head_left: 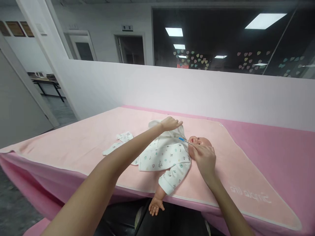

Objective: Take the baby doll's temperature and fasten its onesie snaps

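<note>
A baby doll lies on its back with its head to the right. It wears a white printed jacket and patterned trousers. My left hand is closed over the far side of the doll's chest, holding up the jacket's far front flap. Beside the doll's face, my right hand pinches a thin, thermometer-like stick with a blue end. That end points left over the collar; whether it touches the cloth I cannot tell. The doll's near hand hangs past the mat's edge.
A peach mat covers much of the pink-draped table. Behind the table stands a low white wall with dark glass above. At far left a desk is visible through an opening. My dark-clad legs are under the front edge.
</note>
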Motion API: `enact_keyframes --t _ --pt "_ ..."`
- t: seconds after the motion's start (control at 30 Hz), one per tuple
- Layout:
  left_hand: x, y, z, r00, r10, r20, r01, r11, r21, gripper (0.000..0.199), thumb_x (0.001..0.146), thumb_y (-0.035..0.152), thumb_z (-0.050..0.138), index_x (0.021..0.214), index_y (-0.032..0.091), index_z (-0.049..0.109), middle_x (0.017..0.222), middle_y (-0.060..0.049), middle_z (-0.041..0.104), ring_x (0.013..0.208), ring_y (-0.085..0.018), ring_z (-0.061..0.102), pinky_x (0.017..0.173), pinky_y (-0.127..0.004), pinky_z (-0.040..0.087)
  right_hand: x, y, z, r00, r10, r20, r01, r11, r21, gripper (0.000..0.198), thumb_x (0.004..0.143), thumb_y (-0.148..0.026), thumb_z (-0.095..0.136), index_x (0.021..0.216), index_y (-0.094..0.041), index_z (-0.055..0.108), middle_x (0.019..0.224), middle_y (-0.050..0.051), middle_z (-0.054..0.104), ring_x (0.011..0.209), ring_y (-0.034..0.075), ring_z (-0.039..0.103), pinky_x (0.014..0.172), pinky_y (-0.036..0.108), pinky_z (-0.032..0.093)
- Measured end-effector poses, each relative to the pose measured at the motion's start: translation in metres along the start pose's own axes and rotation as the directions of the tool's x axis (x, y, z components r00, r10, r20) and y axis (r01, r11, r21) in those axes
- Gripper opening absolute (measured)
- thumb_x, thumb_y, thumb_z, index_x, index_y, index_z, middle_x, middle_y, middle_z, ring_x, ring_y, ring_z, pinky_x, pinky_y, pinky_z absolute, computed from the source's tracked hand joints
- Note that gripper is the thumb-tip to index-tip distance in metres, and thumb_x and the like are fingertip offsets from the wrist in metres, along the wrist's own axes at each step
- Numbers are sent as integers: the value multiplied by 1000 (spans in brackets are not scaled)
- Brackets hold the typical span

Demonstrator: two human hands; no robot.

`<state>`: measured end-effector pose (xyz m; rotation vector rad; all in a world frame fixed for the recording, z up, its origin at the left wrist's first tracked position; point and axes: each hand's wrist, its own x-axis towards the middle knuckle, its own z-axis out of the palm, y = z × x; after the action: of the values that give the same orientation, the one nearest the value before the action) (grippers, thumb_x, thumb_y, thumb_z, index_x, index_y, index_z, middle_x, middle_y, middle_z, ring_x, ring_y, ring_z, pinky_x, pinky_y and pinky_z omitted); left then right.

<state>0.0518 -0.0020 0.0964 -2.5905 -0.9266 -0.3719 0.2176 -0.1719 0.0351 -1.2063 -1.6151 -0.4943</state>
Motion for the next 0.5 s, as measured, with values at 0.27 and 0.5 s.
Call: enact_keyframes --t 0.27,0.5 --pt "-13 -10 -2 1000 -5 1 5 1000 27 25 89 31 32 89 17 53 63 -7 55 56 -17 54 57 -28 30 48 6 72 925 204 321 -209 978 -21 18 84 -22 47 80 -19 64 63 2 64 55 13 54 55 25 34" --pt "-18 11 -12 982 186 21 -184 980 -74 23 86 23 33 89 19 55 65 -7 55 53 -13 47 53 -26 28 34 10 76 980 99 173 -97 995 -21 31 86 -34 50 110 -15 51 109 6 55 93 18 56 78 37 48"
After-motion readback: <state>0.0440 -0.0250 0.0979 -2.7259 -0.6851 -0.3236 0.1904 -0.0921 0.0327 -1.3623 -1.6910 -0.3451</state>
